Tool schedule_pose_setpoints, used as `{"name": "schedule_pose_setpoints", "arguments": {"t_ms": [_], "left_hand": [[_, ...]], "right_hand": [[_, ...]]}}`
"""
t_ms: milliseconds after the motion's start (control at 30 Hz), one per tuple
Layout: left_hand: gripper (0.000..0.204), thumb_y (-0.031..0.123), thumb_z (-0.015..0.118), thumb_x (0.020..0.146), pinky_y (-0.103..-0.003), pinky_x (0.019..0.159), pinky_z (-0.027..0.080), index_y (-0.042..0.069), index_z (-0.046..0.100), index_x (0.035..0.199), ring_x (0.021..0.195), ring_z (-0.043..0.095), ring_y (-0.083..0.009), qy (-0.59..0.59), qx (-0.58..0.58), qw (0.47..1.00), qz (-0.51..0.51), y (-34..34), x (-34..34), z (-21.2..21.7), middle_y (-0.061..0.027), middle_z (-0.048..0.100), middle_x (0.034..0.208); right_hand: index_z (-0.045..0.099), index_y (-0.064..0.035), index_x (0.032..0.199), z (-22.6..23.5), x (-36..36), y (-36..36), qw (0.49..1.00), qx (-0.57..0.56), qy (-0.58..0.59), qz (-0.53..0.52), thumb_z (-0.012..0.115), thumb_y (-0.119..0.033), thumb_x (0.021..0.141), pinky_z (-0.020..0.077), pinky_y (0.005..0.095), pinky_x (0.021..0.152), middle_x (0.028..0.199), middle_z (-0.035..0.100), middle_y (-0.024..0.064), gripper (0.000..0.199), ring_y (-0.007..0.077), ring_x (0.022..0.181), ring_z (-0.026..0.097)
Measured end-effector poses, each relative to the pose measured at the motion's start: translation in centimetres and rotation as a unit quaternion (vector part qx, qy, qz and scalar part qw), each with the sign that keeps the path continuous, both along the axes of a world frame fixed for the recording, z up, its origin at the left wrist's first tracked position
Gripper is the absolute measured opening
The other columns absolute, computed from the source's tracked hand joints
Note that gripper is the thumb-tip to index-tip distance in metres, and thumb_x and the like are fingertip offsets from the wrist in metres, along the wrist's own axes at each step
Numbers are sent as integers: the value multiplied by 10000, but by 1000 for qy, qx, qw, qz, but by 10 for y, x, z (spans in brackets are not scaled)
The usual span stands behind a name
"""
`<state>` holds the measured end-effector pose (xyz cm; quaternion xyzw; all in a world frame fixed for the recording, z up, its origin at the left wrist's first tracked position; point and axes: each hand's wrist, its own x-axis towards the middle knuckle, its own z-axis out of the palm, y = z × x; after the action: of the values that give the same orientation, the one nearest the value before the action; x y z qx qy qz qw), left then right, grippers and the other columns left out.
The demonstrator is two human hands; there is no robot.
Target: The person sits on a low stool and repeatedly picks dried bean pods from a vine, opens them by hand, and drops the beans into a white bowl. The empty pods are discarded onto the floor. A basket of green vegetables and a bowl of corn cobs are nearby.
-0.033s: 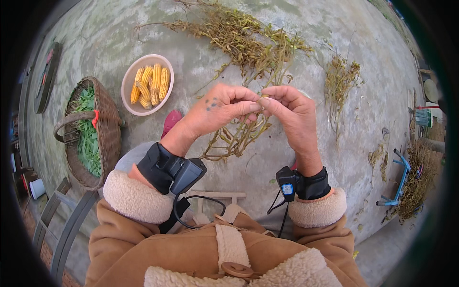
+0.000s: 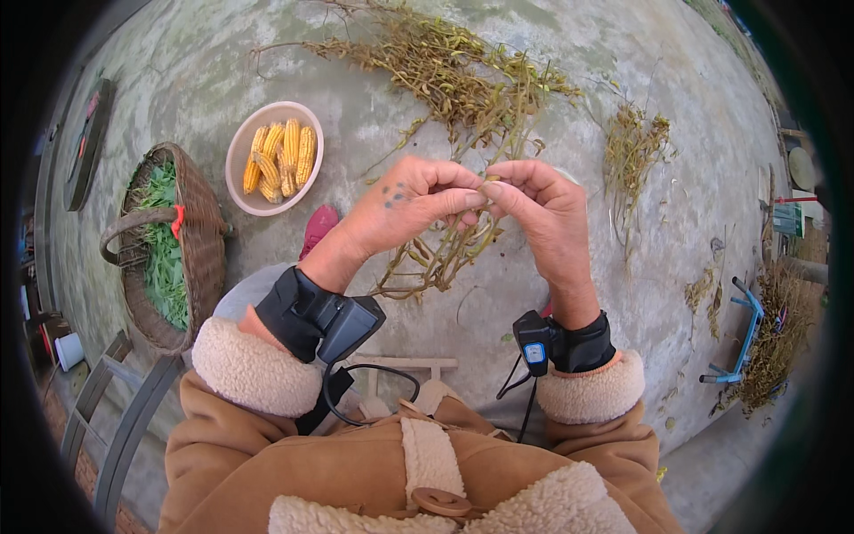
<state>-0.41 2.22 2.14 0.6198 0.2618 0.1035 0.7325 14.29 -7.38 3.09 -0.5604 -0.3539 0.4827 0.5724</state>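
ground: bare grey concrete yard (image 2: 569,294), seen from above, scattered with dry plant scraps.
pod: small dry pod (image 2: 486,185), pinched at the point where both hands meet, in the middle of the view and well above the concrete.
left hand: left hand (image 2: 405,206), curled, thumb and forefinger pressed together on the near-left end of the pod.
right hand: right hand (image 2: 541,206), also curled, fingertips (image 2: 495,190) closed on the other end of the same pod, touching the left fingertips.
which hand nearer: neither; both equally on the pod, no gap between hand and thing.
long axis of pod: probably left to right, from one pinch to the other; too small and too covered by the fingers to say for sure.
stalk: bunch of dry stalks (image 2: 440,258) hanging down from under the hands, tilted toward the lower left, running away from the pinch toward the lap.
direction from hands: stalk bunch below and slightly left; big pile of dry stalks (image 2: 454,76) beyond the hands, on the far ground, well apart.
smaller pile: thin heap of stalks (image 2: 633,147) to the right of the right hand, near but not touching.
bowl: pale bowl (image 2: 238,151) with yellow corn cobs (image 2: 280,158), to the left, apart from the left hand.
basket: woven basket (image 2: 206,245) with green leaves (image 2: 165,249), farther left, just beside the bowl.
wrists: black strapped devices (image 2: 320,316) on both wrists, above fleece cuffs of a brown coat (image 2: 356,472).
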Motion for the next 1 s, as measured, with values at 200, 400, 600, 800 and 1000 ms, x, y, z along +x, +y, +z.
{"name": "schedule_pose_setpoints", "arguments": {"t_ms": [200, 400, 600, 800, 1000], "left_hand": [[159, 141, 555, 840, -187, 543, 413, 3, 631, 863, 617, 532, -46, -15, 38, 998, 39, -8, 2, -6, -4, 597, 680], [167, 141, 551, 849, -190, 556, 431, -6, 632, 857, 622, 546, -53, 5, 7, 998, 55, -10, 1, -4, -13, 607, 693], [181, 143, 524, 869, -183, 554, 433, -4, 619, 916, 634, 556, -57, -12, -38, 998, 51, -10, 2, -3, -16, 616, 716], [187, 124, 491, 878, -190, 550, 431, -3, 613, 939, 643, 554, -49, -5, -1, 999, 37, -10, 1, -4, -15, 621, 727], [178, 111, 473, 875, -208, 532, 426, 0, 606, 915, 626, 550, -52, -9, 15, 999, 32, -12, 1, -10, -20, 620, 713]], "right_hand": [[604, 25, 851, -8, -1, -1, 998, -20, -44, -30, 601, -110, 808, 426, 177, 525, 701, 605, 18, 142, 49, 574, 527], [610, 24, 849, -13, -3, 2, 999, -4, 29, -37, 611, -116, 802, 419, 173, 510, 685, 602, 15, 147, 47, 578, 528], [627, 12, 841, -9, 0, 0, 995, -18, -93, -28, 614, -103, 797, 404, 175, 510, 680, 601, 6, 124, 41, 582, 515], [635, 1, 854, -7, 0, 0, 992, -19, -119, -24, 625, -109, 790, 402, 179, 512, 671, 598, 4, 127, 40, 582, 511], [631, 10, 848, -7, 2, -1, 991, -36, -129, -15, 629, -97, 787, 410, 178, 521, 678, 599, 6, 123, 43, 588, 518]]}}
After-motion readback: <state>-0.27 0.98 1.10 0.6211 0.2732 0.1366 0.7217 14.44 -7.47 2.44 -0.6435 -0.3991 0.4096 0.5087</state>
